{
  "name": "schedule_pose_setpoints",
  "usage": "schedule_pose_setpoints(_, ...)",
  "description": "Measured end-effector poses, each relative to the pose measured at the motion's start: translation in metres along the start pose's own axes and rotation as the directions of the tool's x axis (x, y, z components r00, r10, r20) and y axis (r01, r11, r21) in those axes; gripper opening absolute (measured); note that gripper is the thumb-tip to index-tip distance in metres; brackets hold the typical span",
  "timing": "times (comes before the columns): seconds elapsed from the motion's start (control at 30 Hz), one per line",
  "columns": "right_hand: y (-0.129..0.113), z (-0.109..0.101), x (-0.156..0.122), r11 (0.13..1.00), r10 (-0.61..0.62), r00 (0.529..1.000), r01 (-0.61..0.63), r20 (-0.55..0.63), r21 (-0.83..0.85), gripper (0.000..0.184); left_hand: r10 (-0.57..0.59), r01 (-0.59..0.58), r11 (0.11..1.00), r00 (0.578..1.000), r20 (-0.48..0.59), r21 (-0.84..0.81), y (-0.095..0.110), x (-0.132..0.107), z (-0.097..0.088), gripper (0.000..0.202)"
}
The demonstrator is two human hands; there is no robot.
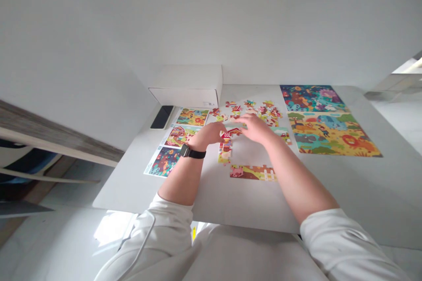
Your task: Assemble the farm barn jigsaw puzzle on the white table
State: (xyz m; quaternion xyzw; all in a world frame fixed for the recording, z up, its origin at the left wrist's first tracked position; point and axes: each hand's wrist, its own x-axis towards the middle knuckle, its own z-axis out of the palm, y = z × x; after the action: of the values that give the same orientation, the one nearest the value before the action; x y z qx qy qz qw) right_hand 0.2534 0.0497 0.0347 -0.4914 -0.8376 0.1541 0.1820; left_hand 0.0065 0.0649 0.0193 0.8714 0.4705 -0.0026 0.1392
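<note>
Barn-roof jigsaw section (228, 133), long axis roughly nine-to-three, lies at three o'clock from the curved left hand (212, 134), nearer it than the curved right hand (254, 127), whose pinch, like the left's, cannot be told.

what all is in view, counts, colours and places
table: one, white, centre
box: one, white, back left
phone: one, black, near box
small pictures: three, multicoloured, table's left
loose puzzle pieces: many, multicoloured, table's back middle
joined puzzle pieces: several, multicoloured, table's middle
large pictures: two, multicoloured, table's right
wall: one, grey, behind table
plank: one, brown, far left
floor: one, pale, below table
cord: one, white, bottom left
watch: one, black, left of centre
shirt: one, white, bottom
left hand, right hand: two, bare, table's middle
</note>
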Motion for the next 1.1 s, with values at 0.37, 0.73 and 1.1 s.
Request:
schedule_pose_setpoints(0.37,0.055,-0.100,-0.072,0.984,0.142,0.947,-0.166,-0.287,-0.061,0.037,0.033,-0.036,0.994,0.999,0.032,0.105,0.004,-0.001,-0.001,0.062)
schedule_pose_setpoints(0.73,0.107,-0.040,-0.132,0.934,0.306,0.952,-0.304,-0.019,-0.186,0.056,0.088,-0.091,0.995,0.993,0.079,0.036,0.019,0.003,0.000,0.078)
schedule_pose_setpoints(1.1,0.112,-0.034,-0.130,0.951,0.266,0.962,-0.271,-0.057,-0.149,0.043,0.073,-0.075,0.997,0.991,0.115,0.018,0.018,0.002,-0.005,0.074)
